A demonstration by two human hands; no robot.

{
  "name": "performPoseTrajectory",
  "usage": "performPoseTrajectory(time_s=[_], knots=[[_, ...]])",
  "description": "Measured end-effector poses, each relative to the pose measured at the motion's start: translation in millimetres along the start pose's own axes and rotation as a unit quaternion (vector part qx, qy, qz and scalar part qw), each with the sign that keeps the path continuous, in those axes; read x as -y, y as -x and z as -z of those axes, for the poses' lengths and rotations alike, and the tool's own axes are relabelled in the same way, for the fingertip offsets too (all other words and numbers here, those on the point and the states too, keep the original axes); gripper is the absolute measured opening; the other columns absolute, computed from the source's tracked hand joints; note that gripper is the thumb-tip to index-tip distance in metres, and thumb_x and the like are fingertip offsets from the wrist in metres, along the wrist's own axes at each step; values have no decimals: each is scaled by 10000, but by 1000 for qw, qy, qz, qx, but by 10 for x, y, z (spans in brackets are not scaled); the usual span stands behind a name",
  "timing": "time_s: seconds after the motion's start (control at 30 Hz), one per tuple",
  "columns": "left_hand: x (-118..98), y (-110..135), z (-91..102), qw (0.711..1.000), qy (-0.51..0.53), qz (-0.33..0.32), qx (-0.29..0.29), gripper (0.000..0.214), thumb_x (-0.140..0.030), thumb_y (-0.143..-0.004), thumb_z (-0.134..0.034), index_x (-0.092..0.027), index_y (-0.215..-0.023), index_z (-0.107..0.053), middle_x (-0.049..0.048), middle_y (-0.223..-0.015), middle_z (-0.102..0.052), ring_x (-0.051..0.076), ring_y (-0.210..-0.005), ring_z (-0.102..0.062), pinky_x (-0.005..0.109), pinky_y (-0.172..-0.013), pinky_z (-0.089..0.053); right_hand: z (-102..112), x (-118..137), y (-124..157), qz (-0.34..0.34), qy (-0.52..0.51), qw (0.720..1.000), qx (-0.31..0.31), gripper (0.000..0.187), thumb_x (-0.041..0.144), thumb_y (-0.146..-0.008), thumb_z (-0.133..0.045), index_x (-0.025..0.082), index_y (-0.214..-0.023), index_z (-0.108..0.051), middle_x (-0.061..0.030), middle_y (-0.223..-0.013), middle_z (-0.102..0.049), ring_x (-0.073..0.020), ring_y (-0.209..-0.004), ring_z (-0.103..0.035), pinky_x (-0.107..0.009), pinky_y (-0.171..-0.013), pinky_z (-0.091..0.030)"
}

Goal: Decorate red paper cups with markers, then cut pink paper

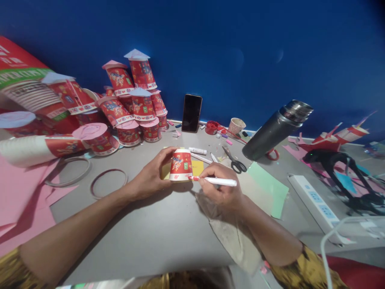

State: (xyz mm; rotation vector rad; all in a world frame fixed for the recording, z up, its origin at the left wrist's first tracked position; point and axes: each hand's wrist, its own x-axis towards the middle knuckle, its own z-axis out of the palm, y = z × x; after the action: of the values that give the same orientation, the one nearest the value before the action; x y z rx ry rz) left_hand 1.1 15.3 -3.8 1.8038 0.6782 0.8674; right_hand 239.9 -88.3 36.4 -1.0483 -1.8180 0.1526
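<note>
Phone: stands upright on the grey desk, before the blue wall; screen dark.
Red paper cup: located on the near side of the phone, wide rim down, white band lowest. Whether the rim meets the desk cannot be told.
Left-hand grip: left hand is clamped on the cup from its left side, thumb low, fingers around the far side.
Right-hand grip: right hand is clamped on a white marker, nearer than the phone and to its right.
Marker tip: red end set against the white band, at the cup's lower right edge.
Cup stack: red cups, several tiers, left of the phone; many bear pale or pink paper tops.
Yellow paper: lies nearer than the phone, partly hidden by the cup.
Scissors: right of the phone and nearer, dark handles toward the person.
Flask: dark body, metallic top, well to the right of the phone.
Green paper: right of the phone, nearer than the flask.
Power strip: white, far right of the phone and nearer.
Pink paper: far left of the phone, nearer the person.
</note>
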Motion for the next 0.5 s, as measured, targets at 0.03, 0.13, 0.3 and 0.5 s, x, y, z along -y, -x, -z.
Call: performPoseTrajectory(time_s=[0.03,0.13,0.3,0.5], knots=[[9,4,-1,1000,-6,1,-2,904,-315,-764,-953,-268,-1561,-528,169,-1646,-575,416,-1557,-552,589,-1316,-448,2,-4,4,-8,1,1000,-1,125,192,-947,-651,239,-836,-686,5,-729,-752,-146,-585,-633,-285,-605,-494],[22,11,-8,1000,-13,2,-5,920,-330,-767,-949,-263,-1576,-516,174,-1658,-564,410,-1552,-558,589,-1316,-448,5,-14,13,-22,-2,1000,-12,127,211,-945,-661,238,-822,-678,8,-708,-738,-149,-579,-622,-288,-599,-487],[-32,2,-15,999,-34,16,-3,928,-310,-745,-934,-258,-1570,-513,169,-1661,-555,415,-1571,-529,593,-1343,-403,1,-4,11,-19,-8,1000,-11,118,206,-933,-667,237,-821,-677,9,-710,-735,-148,-575,-612,-288,-613,-499],[-44,2,-6,999,-41,7,-1,906,-323,-766,-929,-257,-1563,-504,169,-1652,-556,405,-1564,-536,591,-1343,-405,-7,9,6,-4,-10,1000,4,126,163,-922,-642,236,-831,-689,8,-719,-747,-146,-578,-622,-280,-606,-497]])
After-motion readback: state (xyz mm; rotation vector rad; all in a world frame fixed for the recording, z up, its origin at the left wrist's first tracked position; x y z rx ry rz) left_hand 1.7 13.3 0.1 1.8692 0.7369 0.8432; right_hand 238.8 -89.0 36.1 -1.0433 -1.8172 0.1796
